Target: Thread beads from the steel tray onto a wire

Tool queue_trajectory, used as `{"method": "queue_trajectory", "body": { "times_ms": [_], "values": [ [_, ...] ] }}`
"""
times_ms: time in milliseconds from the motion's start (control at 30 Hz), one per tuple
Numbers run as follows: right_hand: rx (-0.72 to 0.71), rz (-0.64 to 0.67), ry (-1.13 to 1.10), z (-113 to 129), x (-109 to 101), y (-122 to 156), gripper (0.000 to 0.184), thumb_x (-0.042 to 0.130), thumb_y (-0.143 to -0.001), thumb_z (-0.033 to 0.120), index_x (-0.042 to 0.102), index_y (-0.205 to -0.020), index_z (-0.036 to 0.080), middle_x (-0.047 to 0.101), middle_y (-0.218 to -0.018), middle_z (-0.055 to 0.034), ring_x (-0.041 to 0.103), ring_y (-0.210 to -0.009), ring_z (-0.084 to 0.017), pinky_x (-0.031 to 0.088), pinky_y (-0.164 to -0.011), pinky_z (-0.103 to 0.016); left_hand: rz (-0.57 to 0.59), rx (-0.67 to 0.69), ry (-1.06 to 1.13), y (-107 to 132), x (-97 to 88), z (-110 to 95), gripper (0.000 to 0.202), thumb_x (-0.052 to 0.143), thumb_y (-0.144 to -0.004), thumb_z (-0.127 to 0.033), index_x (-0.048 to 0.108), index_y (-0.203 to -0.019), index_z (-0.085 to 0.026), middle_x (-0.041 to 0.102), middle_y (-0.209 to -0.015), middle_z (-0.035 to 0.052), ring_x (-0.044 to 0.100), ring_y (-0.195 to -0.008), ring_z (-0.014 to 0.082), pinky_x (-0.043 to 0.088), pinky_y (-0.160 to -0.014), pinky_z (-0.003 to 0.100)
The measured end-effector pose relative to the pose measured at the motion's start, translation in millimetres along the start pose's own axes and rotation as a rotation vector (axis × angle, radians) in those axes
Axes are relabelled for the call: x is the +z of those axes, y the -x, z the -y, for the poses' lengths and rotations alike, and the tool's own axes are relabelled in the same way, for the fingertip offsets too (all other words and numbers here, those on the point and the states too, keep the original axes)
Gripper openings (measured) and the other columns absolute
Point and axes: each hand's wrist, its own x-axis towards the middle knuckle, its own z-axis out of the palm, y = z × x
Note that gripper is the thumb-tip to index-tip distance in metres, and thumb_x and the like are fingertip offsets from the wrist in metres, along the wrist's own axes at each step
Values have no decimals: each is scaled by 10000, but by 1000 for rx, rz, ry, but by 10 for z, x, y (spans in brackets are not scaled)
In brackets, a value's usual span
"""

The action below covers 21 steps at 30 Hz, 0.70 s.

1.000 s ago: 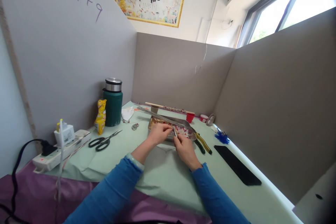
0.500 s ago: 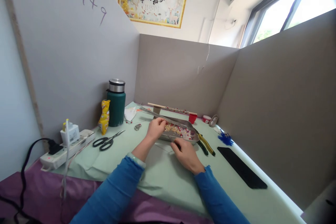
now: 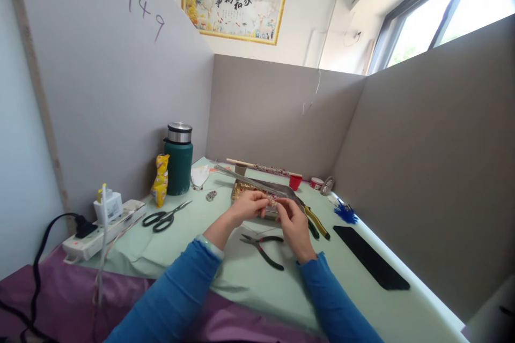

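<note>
My left hand and my right hand meet in front of a metal tray filled with small red and gold beads. Both hands have their fingers pinched together on something small that I cannot make out. Black-handled pliers lie on the green mat just below my hands, touched by neither. Both sleeves are blue.
Black scissors, a green flask, a yellow packet and a white power strip sit to the left. Yellow-handled pliers, a red cup, a blue tuft and a black pad lie right. Partition walls enclose the desk.
My right hand has put the black pliers down on the mat and risen to meet my left hand, which came back from the tray.
</note>
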Motion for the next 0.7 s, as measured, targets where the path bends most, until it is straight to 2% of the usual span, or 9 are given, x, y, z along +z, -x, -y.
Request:
{"method": "queue_trajectory", "body": {
  "times_ms": [100,233,367,567,700],
  "values": [
    [60,57,-109,-20,8,-21,261,502,-801,423,576,-875,184,582,-675,-11,490,-525,-133,396,-519,-258,67,8,-37,7,38,33,269,547,-741,-385,574,-794,-122,511,-486,-29,322,-381,38,200,-389,175],
    [89,75,-173,-8,5,-26,254,554,-760,436,558,-746,182,478,-511,41,423,-471,-112,345,-475,-235,67,14,-108,2,54,52,259,541,-742,-380,581,-767,-125,505,-486,-34,304,-383,40,207,-394,181],
    [161,76,-258,0,-21,-39,247,570,-744,432,521,-728,190,460,-493,56,388,-449,-99,305,-447,-223,79,29,-181,19,47,46,295,501,-768,-400,607,-742,-126,522,-492,-20,304,-392,52,216,-402,196],
    [198,95,-382,-22,-35,-46,255,578,-738,427,500,-738,184,527,-549,33,379,-439,-85,271,-421,-214,125,-12,-237,68,49,17,326,518,-749,-439,634,-730,-135,428,-429,-43,269,-387,64,204,-400,213],
    [189,-22,-364,-55,-39,-60,262,595,-725,430,505,-744,185,470,-505,56,373,-433,-85,285,-431,-217,131,-11,-236,62,51,3,344,473,-774,-440,631,-764,-134,457,-448,-39,280,-388,60,210,-401,203]
  ]
}}
